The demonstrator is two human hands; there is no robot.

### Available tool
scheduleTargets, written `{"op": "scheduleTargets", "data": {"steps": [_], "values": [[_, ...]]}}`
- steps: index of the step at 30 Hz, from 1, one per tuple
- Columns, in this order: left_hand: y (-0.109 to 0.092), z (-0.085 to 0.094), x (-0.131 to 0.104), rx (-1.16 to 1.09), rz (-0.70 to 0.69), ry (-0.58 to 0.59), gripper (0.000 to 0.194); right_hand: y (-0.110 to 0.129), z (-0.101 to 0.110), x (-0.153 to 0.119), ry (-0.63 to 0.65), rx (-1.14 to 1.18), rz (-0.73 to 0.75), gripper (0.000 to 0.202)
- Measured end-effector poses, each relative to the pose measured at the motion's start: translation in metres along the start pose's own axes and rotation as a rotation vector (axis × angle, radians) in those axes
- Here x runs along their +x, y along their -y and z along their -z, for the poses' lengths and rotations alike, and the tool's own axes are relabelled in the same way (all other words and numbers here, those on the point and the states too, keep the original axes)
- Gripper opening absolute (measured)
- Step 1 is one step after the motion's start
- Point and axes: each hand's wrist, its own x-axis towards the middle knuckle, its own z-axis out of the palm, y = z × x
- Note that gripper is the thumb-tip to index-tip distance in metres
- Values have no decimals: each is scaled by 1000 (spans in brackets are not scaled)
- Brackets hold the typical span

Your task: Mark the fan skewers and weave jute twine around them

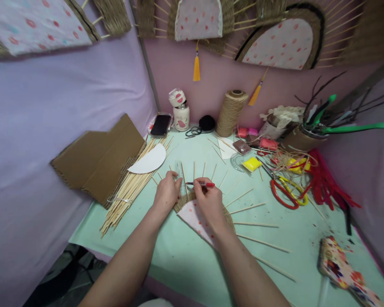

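Observation:
A half-round fan piece lies on the table, with spotted white fabric (192,218), a woven twine band (229,218) and thin wooden sticks (257,224) radiating from its curve. My left hand (167,189) is closed at its left end, thumb and fingers pinching a clear ruler (179,167) beside one of the sticks. In my right hand (210,202) a red pen (208,184) is gripped, its tip pointing left toward the ruler and that stick. The right hand covers part of the band and fabric.
Left are cardboard (107,160), a stick bundle (124,202) and a white paper half-circle (149,160). Behind stand a bottle (181,118) and twine spool (231,113). Scissors (283,197), a yellow packet (251,164) and a patterned object (336,262) lie right.

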Motion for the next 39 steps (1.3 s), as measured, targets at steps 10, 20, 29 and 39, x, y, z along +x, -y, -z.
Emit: {"op": "scheduleTargets", "data": {"steps": [10,20,29,39], "values": [[-1,0,0,1,5,-5,30,0,0,0,2,-16,0,24],[0,-1,0,4,6,-5,31,-1,0,0,2,-12,-14,24],[-1,-1,0,18,11,-7,31,-1,0,0,-4,-5,2,26],[-1,0,0,12,22,1,32,-2,0,0,1,8,0,26]]}}
